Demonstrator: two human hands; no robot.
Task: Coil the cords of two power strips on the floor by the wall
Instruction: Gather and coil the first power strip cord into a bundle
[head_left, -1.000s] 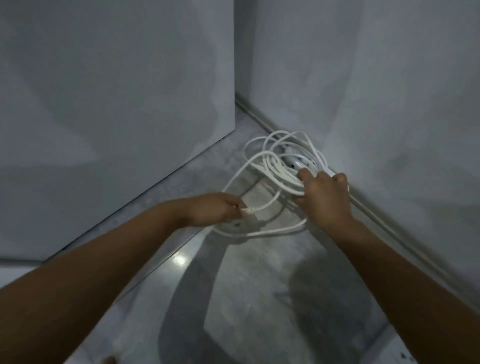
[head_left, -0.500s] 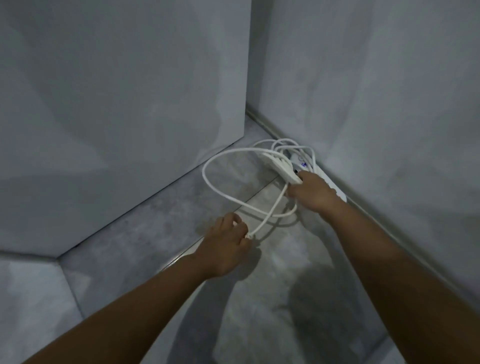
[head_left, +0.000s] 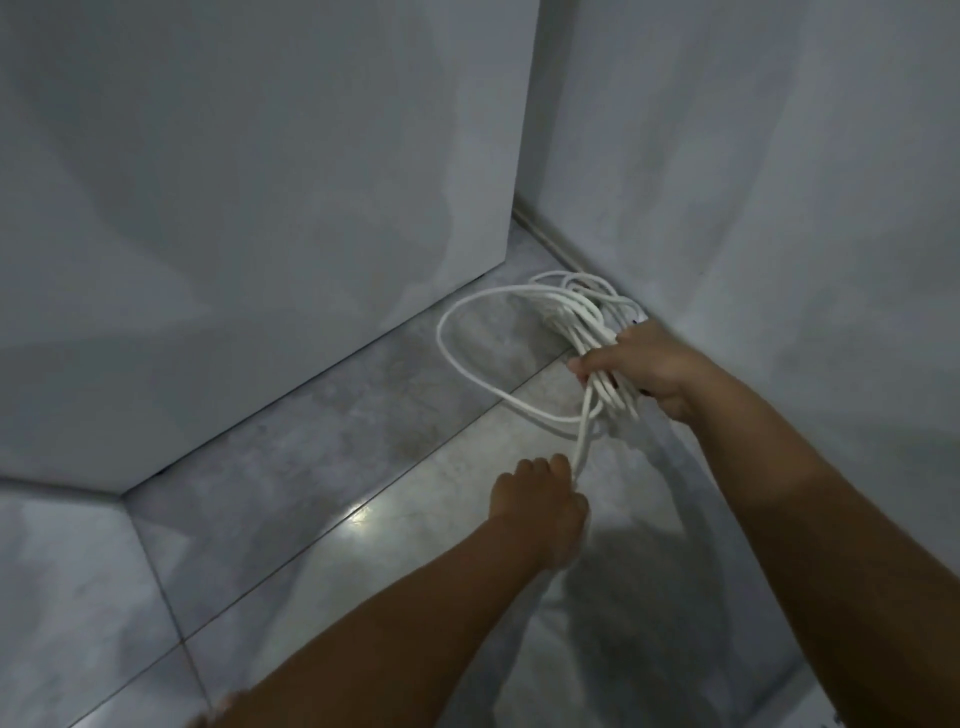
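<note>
While the right hand (head_left: 641, 366) clutches the coiled cord (head_left: 571, 317), the left hand (head_left: 540, 501) pinches its strand.

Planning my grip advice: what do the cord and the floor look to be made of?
White cord: likely plastic or rubber sheathing, smooth and flexible, since it bends into loose round loops. Floor: glossy grey stone-look tile, probably ceramic, given the grout lines and a bright reflection.

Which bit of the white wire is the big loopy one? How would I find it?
Look where the floor meets the right wall; the right hand grips a bunch of white cord. The big loop swings out left of it, one strand alone.
</note>
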